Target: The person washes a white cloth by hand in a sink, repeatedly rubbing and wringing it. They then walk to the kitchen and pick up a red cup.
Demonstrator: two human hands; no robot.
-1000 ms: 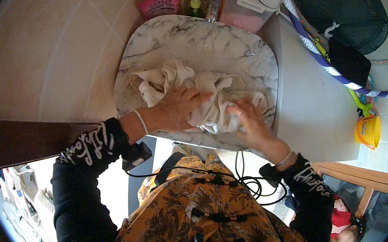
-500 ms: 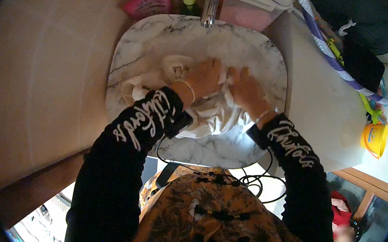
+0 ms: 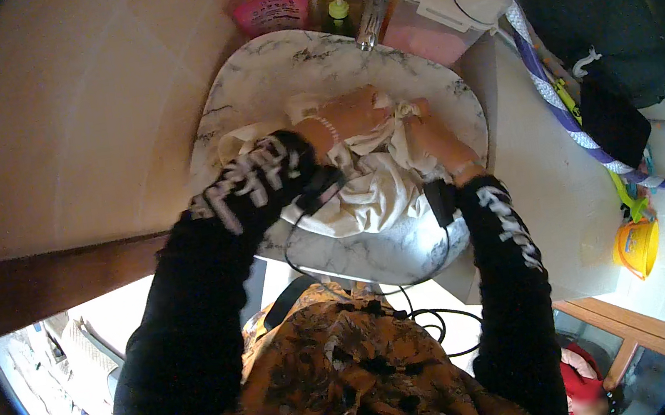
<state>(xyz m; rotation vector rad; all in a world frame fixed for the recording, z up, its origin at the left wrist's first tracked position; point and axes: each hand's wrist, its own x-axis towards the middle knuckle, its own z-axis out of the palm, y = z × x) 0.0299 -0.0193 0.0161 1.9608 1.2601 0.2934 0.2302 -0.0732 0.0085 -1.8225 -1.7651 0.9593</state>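
A wet-looking white cloth [image 3: 369,198] lies crumpled in the marbled sink basin [image 3: 279,59]. My left hand [image 3: 354,119], with a beaded bracelet at the wrist, is closed on a bunch of it near the middle of the basin. Just to the right, my right hand [image 3: 437,142] grips another gathered fold, which stands up between the two hands. More of the cloth spreads below both hands and out to the left past my left wrist. Some fingertips are hidden by the folds. What kind of garment or linen it is, I cannot tell.
Behind the basin stand a chrome faucet [image 3: 374,13], a green pump bottle [image 3: 337,14], a pink pouch [image 3: 271,12] and a lidded container of pink powder [image 3: 430,27]. At right hang a purple-and-silver hoop [image 3: 535,55] and a yellow bucket [image 3: 638,247]. Black cables [image 3: 441,332] dangle below the basin.
My hands have drawn a fold of the cloth up between them, and the right hand has turned slightly. The cloth on the left has shifted toward my left hand. The view has tilted a little.
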